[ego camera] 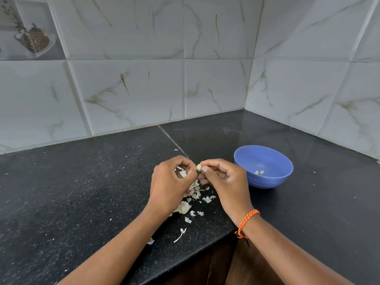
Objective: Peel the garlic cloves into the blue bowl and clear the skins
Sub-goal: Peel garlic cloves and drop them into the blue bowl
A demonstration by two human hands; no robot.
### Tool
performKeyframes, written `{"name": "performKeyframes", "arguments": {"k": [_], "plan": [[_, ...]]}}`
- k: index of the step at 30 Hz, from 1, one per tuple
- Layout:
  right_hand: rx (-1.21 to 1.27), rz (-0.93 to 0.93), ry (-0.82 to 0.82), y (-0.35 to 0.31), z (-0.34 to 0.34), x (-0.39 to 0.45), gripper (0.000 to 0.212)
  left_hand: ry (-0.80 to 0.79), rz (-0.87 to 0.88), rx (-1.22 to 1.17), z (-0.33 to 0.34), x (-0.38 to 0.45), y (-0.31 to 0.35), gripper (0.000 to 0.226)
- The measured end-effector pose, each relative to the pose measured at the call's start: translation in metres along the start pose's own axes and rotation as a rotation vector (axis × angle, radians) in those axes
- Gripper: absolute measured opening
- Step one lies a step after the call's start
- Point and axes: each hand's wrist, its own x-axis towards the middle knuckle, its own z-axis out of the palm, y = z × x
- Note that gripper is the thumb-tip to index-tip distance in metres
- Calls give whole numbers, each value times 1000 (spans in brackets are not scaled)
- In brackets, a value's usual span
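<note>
A speckled black stone counter (82, 192), glossy toward the upper right, carries thin papery garlic skins (185, 206) and a smooth matt blue plastic bowl (267, 182) below glossy marble-veined wall tiles (127, 89).

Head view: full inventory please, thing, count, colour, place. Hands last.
garlic clove: one, pale cream, pinched between both hands above the counter
peeled cloves: two, pale green-white, inside the bowl
bowl: one, blue, on the counter right of the hands
garlic skins: many scraps, white, scattered on the counter under and near the hands
counter: one, black speckled, corner
wall tiles: white marbled, behind
wrist band: one, orange, right wrist
left hand: holds skins, pinches clove
right hand: pinches clove
</note>
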Motion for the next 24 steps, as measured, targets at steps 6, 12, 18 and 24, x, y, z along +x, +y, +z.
{"name": "performKeyframes", "arguments": {"k": [6, 12, 18, 24], "plan": [[79, 74, 0, -1, -1, 1, 10, -31, 5, 0, 1, 1, -2, 14], [251, 216, -43, -2, -4, 4, 12, -78, -10, -67, 1, 1, -5, 16], [249, 204, -59, -3, -4, 3, 18, -118, -83, -234, 1, 2, -4, 14], [224, 169, -83, -4, -4, 2, 22, -117, -131, -272, 1, 3, -2, 16]]}}
